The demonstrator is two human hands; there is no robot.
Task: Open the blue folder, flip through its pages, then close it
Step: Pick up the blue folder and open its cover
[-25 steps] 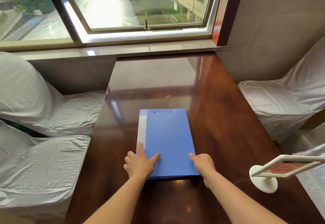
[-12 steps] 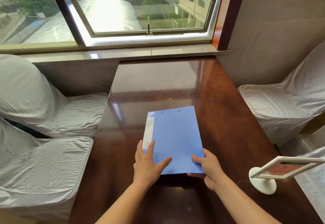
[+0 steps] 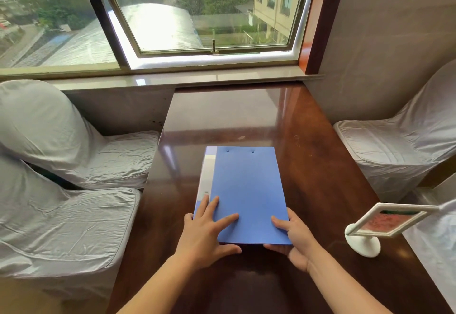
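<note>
folder: my blue folder is lying closed on the dark glossy tabletop, roughly in the middle across its width and toward the near edge. Its near end looks a bit raised off the wood, since there's a shadow under it, but I can't say for sure.

spine: pale strip runs down the folder's left edge, and two little rivet dots sit near its far edge.

left hand: my left hand is flat and spread out on the folder's near left corner. Fingers lie on the cover, with the pinky side hanging off the left edge and the thumb stretched along the near edge. It's pressing down, not wrapped around anything.

right hand: my right hand has the near right corner pinched, thumb on top of the cover and fingers tucked underneath. So it's closed on the folder.

sign holder: white stand with a diamond-shaped frame, well off to the right of the folder near the tabletop's right edge.

chairs: grey-covered seats along the left edge, plus another covered seat past the right edge.

window: big window beyond the far edge, with rooftops and trees outside.
</note>
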